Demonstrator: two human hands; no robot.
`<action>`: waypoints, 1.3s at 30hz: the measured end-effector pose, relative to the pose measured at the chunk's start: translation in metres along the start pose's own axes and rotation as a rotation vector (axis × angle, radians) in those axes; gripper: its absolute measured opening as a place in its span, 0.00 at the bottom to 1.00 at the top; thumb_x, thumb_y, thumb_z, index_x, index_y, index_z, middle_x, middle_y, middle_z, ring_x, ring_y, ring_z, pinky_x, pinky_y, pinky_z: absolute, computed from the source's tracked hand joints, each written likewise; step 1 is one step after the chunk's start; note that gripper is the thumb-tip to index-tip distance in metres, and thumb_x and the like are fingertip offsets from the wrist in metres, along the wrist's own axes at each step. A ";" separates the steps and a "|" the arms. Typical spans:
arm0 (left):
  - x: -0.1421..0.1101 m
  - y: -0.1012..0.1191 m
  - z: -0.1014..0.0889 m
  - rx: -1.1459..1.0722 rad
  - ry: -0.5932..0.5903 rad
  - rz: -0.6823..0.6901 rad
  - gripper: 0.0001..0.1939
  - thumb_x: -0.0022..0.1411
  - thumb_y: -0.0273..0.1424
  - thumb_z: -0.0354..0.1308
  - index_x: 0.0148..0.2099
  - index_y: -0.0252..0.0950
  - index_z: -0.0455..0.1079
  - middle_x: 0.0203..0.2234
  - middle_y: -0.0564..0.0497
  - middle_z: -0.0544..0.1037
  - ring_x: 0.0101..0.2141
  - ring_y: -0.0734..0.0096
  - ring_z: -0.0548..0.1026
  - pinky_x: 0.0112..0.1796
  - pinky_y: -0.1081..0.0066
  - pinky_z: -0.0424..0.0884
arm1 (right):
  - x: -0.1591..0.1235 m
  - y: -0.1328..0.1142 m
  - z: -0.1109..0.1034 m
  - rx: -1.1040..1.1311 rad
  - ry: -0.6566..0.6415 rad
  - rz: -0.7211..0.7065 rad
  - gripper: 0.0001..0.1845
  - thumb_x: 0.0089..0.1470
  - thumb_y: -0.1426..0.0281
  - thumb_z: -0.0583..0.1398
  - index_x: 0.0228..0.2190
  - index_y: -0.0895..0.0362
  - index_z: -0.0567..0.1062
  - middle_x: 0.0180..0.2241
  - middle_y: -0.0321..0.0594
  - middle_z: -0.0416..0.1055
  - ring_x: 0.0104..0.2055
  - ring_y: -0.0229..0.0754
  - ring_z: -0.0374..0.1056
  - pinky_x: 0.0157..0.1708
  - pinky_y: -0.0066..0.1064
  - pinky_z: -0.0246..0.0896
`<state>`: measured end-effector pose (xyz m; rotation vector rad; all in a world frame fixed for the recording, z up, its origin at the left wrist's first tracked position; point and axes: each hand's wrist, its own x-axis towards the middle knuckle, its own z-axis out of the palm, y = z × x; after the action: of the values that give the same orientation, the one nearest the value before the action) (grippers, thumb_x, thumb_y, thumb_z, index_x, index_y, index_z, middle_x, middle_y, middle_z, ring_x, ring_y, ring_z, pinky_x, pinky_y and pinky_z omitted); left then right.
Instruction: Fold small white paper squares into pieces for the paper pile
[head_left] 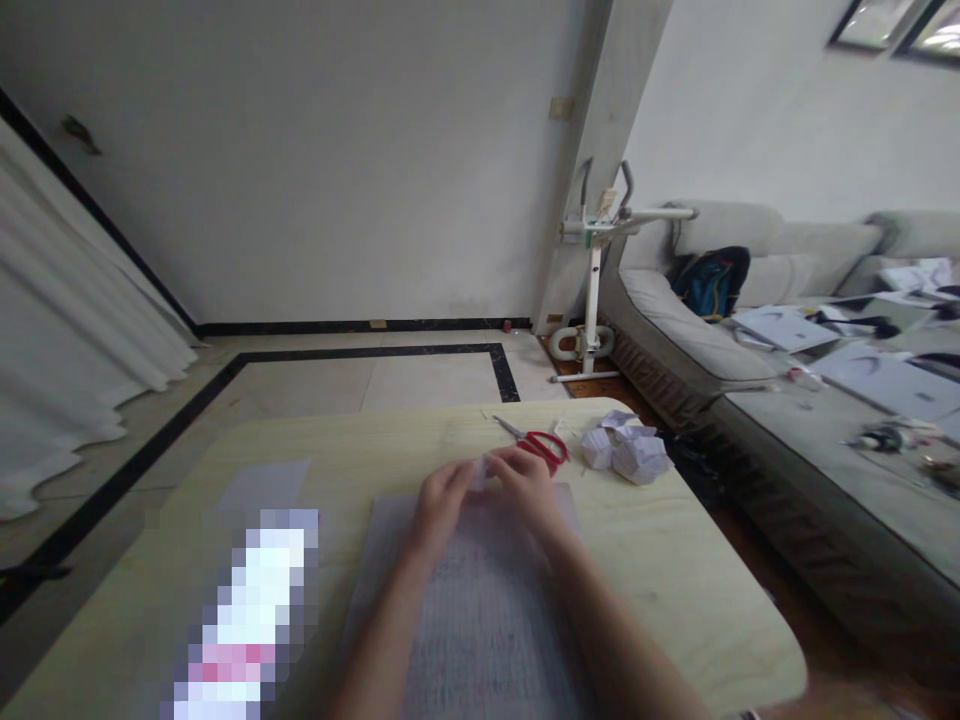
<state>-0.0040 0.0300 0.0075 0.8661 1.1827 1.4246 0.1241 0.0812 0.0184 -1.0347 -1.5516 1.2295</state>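
Between my fingertips I hold a small white piece of paper [480,473], pinched from both sides; its exact shape is blurred. My left hand [444,503] grips it from the left, and my right hand [525,485] from the right. Both hands are over the top edge of a large sheet covered in rows of writing [480,620]. Just beyond my right hand lie scissors with red handles [546,448], blades pointing away to the left. Crumpled paper [637,455] sits to the right of the scissors.
A pale wooden table [675,590] carries everything. On its left are a blank paper sheet [264,484] and a bright pixelated object [255,610]. Beyond the table stand exercise equipment [592,290] and a grey sofa [667,320] holding a backpack [716,282] and white boxes [784,327].
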 end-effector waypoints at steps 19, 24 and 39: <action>0.001 0.001 -0.001 0.163 -0.076 0.066 0.19 0.58 0.42 0.54 0.40 0.31 0.75 0.35 0.45 0.79 0.36 0.62 0.76 0.37 0.68 0.72 | -0.002 0.003 0.000 0.046 -0.003 0.013 0.13 0.48 0.59 0.61 0.26 0.57 0.73 0.22 0.37 0.69 0.24 0.39 0.64 0.24 0.30 0.59; 0.001 0.004 0.000 0.175 -0.031 0.095 0.18 0.57 0.42 0.56 0.39 0.32 0.76 0.34 0.46 0.80 0.36 0.62 0.76 0.38 0.67 0.71 | -0.001 0.002 0.000 0.021 -0.020 0.020 0.12 0.48 0.61 0.61 0.26 0.57 0.74 0.23 0.37 0.69 0.26 0.40 0.65 0.26 0.30 0.59; 0.000 0.003 0.001 0.100 -0.044 0.064 0.19 0.57 0.41 0.57 0.42 0.32 0.76 0.38 0.44 0.79 0.40 0.58 0.76 0.36 0.68 0.73 | 0.000 0.003 -0.001 -0.019 -0.034 -0.016 0.13 0.50 0.62 0.59 0.26 0.59 0.76 0.24 0.40 0.72 0.27 0.40 0.66 0.28 0.29 0.60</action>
<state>-0.0034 0.0302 0.0110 1.0072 1.2109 1.3999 0.1253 0.0818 0.0153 -1.0162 -1.5982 1.2289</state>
